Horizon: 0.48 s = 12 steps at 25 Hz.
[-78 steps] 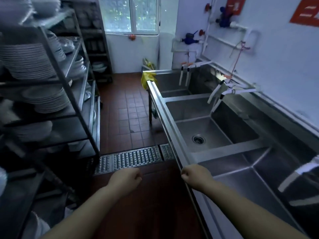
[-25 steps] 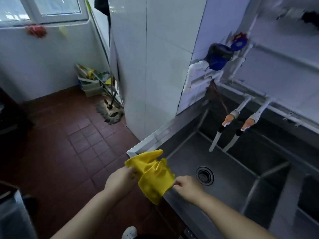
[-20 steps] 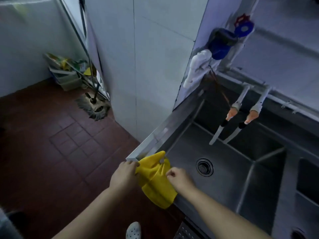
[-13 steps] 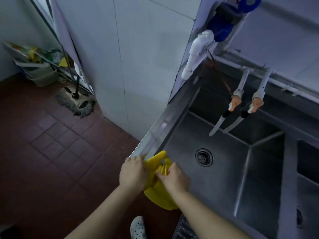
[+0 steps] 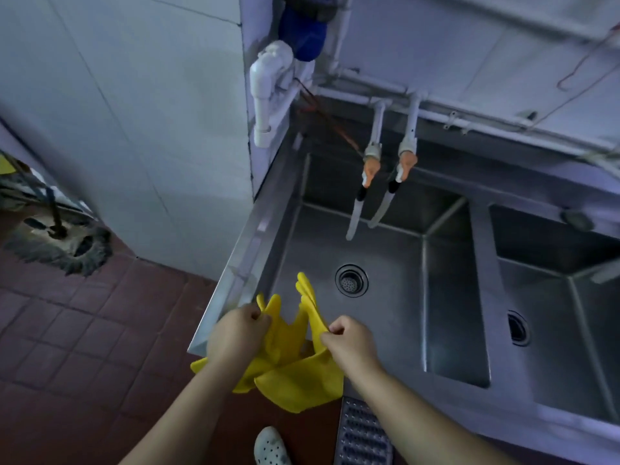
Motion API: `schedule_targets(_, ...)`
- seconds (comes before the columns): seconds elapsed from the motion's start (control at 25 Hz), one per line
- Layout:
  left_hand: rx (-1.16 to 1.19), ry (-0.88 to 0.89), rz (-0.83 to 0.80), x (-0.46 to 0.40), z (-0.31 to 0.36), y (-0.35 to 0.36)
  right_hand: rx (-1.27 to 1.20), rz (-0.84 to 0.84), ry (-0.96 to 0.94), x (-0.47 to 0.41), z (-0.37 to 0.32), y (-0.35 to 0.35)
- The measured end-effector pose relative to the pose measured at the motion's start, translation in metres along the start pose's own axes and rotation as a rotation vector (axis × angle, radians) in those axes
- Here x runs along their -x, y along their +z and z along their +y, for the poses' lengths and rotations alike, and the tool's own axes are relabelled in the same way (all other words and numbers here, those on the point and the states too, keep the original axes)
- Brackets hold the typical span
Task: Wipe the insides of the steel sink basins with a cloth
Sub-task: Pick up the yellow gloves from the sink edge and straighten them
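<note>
Over the near-left corner of a steel sink basin (image 5: 385, 323), a person's left hand (image 5: 235, 333) and right hand (image 5: 352, 340) each pinch a pair of yellow rubber gloves (image 5: 292, 367), fingers curled tight on the rubber, with the drain (image 5: 351, 281) at one o'clock and two taps (image 5: 385, 176) beyond.

Second basin (image 5: 553, 297) cut off right.

- White tiled wall (image 5: 127, 105) on left, w/ corner pillar jutting out beside steel counter.
- Floor: dark red tiles (image 5: 84, 330); metal drain grate (image 5: 360, 434) at bottom.
- Mop head (image 5: 63, 246) on floor near wall.
- White pipes (image 5: 268, 92) + blue valve (image 5: 302, 31) on back wall.
- Light dim, bluish.
</note>
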State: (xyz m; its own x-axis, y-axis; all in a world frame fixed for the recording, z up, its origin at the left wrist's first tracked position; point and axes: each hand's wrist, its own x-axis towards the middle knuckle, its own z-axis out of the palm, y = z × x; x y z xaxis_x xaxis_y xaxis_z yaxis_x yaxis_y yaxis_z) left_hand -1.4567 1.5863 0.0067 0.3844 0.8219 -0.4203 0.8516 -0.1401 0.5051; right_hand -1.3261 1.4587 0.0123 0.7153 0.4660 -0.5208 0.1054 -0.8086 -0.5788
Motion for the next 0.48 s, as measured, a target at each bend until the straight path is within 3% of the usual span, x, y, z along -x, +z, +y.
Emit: schedule_targets(0.48, 0.048, 0.389, 0.021, 0.102, 0.159, 0.066, -0.449, 0.228, 0.076, 0.070, 0.141, -0.169)
